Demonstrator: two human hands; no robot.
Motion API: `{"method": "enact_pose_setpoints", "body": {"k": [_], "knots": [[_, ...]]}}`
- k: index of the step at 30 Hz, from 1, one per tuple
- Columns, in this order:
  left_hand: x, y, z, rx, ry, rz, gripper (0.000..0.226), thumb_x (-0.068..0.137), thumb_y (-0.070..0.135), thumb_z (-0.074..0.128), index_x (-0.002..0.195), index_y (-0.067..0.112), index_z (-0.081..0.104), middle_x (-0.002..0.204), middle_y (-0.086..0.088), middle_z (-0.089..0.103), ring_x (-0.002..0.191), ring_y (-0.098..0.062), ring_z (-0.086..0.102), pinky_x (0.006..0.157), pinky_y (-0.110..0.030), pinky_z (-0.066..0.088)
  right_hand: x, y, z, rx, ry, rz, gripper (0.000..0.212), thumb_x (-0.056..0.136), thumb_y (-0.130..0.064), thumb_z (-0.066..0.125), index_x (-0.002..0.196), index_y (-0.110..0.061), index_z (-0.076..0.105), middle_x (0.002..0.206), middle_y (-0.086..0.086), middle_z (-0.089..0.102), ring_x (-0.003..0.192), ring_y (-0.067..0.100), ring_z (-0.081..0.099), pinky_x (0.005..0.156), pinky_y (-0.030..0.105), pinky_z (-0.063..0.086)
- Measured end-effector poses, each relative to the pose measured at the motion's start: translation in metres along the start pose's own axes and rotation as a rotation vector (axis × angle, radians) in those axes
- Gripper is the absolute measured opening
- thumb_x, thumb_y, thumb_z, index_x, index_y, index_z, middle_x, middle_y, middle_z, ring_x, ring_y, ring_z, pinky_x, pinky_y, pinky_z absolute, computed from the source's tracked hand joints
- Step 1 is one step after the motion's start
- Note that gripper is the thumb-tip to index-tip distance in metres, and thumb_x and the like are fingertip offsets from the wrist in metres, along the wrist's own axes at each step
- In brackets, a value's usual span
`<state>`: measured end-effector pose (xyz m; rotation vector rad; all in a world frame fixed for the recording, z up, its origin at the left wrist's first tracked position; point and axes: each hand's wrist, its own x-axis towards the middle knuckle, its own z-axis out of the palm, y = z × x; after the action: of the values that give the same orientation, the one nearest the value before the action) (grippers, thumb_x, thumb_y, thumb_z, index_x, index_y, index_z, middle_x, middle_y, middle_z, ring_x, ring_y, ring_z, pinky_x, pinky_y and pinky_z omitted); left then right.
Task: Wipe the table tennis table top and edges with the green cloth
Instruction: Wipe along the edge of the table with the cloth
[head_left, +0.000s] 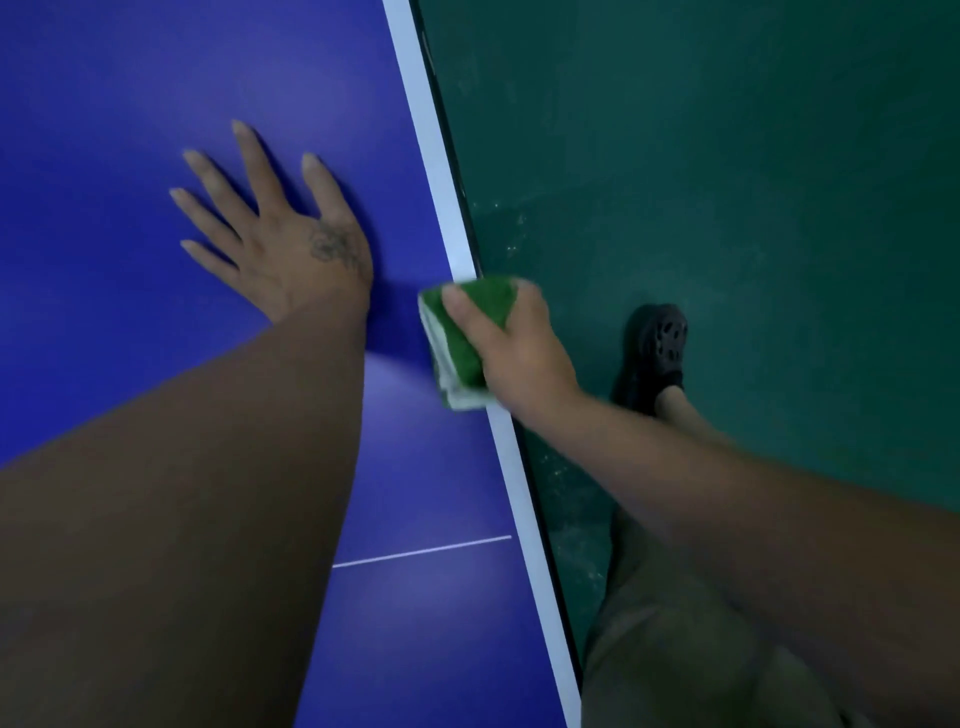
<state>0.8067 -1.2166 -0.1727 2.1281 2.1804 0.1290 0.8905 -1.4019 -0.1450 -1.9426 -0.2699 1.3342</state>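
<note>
The blue table tennis table (156, 78) fills the left of the view, its white edge line (431, 140) running diagonally from top centre to bottom right. My left hand (275, 234) lies flat on the blue top with fingers spread. My right hand (514, 343) grips the folded green cloth (467, 332) over the table's edge, thumb on top of the cloth and fingers wrapped down over the side. The cloth covers the white line at that spot.
A dark green floor (727, 182) lies to the right of the table. My foot in a black clog (654, 348) stands on it close to the edge. A thin white centre line (421, 551) crosses the blue top near the bottom.
</note>
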Motion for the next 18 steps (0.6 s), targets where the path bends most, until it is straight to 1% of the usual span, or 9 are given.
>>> {"method": "enact_pose_setpoints", "body": {"k": [2,6,8,10,11,13,14,16,18], "knots": [[0.000,-0.001,0.001,0.018,0.016,-0.005,0.073,0.103,0.074,0.018,0.171,0.047,0.019,0.182,0.004,0.010,0.168,-0.027,0.004,0.135,-0.055,0.001,0.048,-0.042,0.000,-0.008,0.031,-0.027,0.069,0.095,-0.071,0.068,0.132,-0.013,0.059,0.129,0.006,0.068,0.113,0.024,0.070,0.101,0.039,0.056],[0.000,-0.001,0.005,0.031,0.078,-0.003,0.072,0.103,0.074,0.021,0.169,0.046,0.026,0.181,0.004,0.017,0.168,-0.027,0.011,0.134,-0.055,0.006,0.101,-0.094,-0.004,0.003,0.025,-0.032,0.079,0.095,-0.071,0.069,0.141,-0.009,0.051,0.139,0.007,0.063,0.121,0.024,0.066,0.109,0.043,0.053],[0.000,-0.002,0.005,0.027,0.080,0.002,0.071,0.103,0.074,0.022,0.169,0.046,0.027,0.181,0.003,0.018,0.168,-0.028,0.012,0.134,-0.056,0.007,0.089,-0.082,-0.003,0.028,0.031,-0.071,0.071,0.095,-0.064,0.073,0.136,-0.008,0.055,0.134,0.009,0.066,0.118,0.025,0.068,0.107,0.044,0.055],[0.000,-0.002,0.005,0.014,0.070,-0.001,0.071,0.103,0.074,0.022,0.169,0.047,0.026,0.181,0.004,0.017,0.168,-0.027,0.011,0.134,-0.055,0.005,0.056,-0.050,-0.002,0.061,0.015,-0.075,0.064,0.094,-0.058,0.078,0.133,-0.010,0.057,0.126,0.006,0.068,0.112,0.022,0.069,0.102,0.040,0.055],[0.000,-0.002,0.005,0.012,0.066,-0.005,0.071,0.103,0.074,0.022,0.169,0.047,0.025,0.181,0.004,0.016,0.168,-0.027,0.010,0.135,-0.055,0.005,0.033,-0.029,-0.003,0.061,0.001,-0.047,0.068,0.093,-0.060,0.078,0.138,-0.014,0.054,0.127,0.003,0.066,0.112,0.019,0.068,0.101,0.037,0.053],[0.000,-0.002,0.005,0.018,0.062,-0.012,0.071,0.104,0.074,0.022,0.169,0.047,0.024,0.181,0.005,0.015,0.168,-0.026,0.009,0.135,-0.055,0.005,-0.018,0.007,-0.006,0.030,-0.056,0.020,0.092,0.086,-0.076,0.070,0.155,-0.024,0.040,0.139,-0.003,0.057,0.121,0.016,0.063,0.105,0.038,0.050],[0.000,-0.002,0.004,0.020,0.061,-0.013,0.071,0.104,0.074,0.022,0.169,0.047,0.024,0.181,0.005,0.015,0.168,-0.026,0.009,0.135,-0.055,0.005,-0.038,0.023,-0.007,0.012,-0.083,0.045,0.099,0.082,-0.082,0.065,0.159,-0.029,0.034,0.143,-0.007,0.054,0.123,0.013,0.060,0.105,0.038,0.049],[-0.001,-0.002,0.005,0.018,0.060,-0.011,0.071,0.104,0.074,0.023,0.169,0.047,0.024,0.181,0.005,0.015,0.168,-0.026,0.010,0.135,-0.055,0.006,-0.059,0.044,-0.006,-0.003,-0.096,0.072,0.101,0.078,-0.086,0.059,0.160,-0.034,0.031,0.142,-0.013,0.052,0.124,0.008,0.058,0.105,0.037,0.048],[-0.001,-0.002,0.004,0.017,0.063,-0.010,0.070,0.105,0.074,0.024,0.169,0.047,0.025,0.181,0.005,0.016,0.168,-0.026,0.011,0.135,-0.055,0.006,-0.057,0.047,-0.004,0.004,-0.065,0.103,0.103,0.075,-0.088,0.055,0.159,-0.033,0.033,0.141,-0.014,0.052,0.125,0.010,0.058,0.105,0.036,0.047]]}}
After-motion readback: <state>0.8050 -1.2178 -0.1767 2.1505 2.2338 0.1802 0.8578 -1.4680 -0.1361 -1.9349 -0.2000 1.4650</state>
